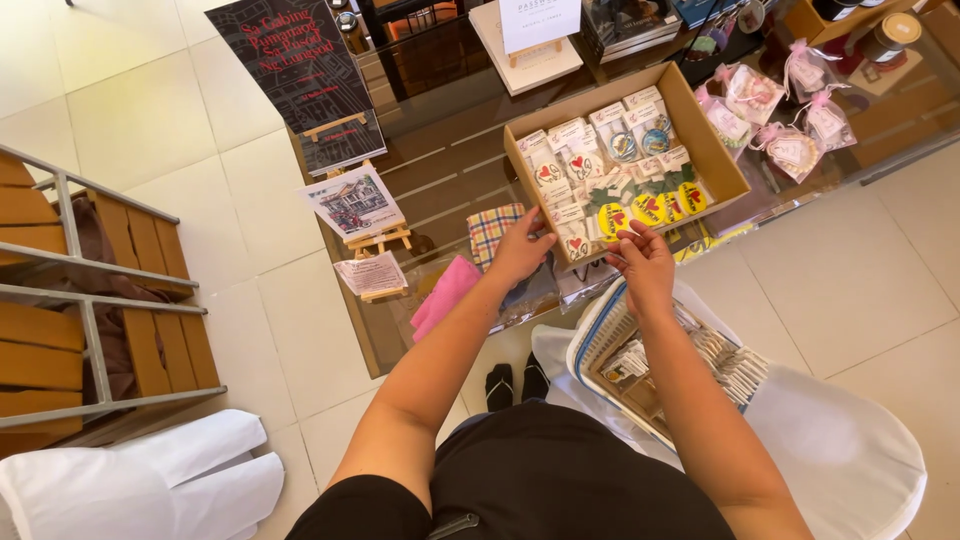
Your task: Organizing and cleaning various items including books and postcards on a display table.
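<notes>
- Head view puts your right hand [645,262] at the near edge of the shallow brown cardboard box [722,160], grip pinching a small clear-wrapped packet [628,232] just above the box rim; what is inside the packet is too small to tell.
- Your left hand [520,250] rests on the box's near left corner, fingers curled against the cardboard; you cannot tell from here whether that grip holds anything.
- Inside the box lie rows of small white-carded heart trinkets [575,165] and a line of yellow round badges with red hearts [650,210], packed touching one another.
- That box sits on a dark glass counter [440,150], its near corner just at the counter's edge.
- A risk, as a judgement: press on that corner and the box could tip or slide off, spilling the rows.
- Another: the pinch is at the packet's very edge, so it could slip and drop between counter and the white-rimmed basket of packets [600,335] below your right wrist.
- Beside your left hand lie a plaid cloth [492,230] and a pink cloth [445,290].
</notes>
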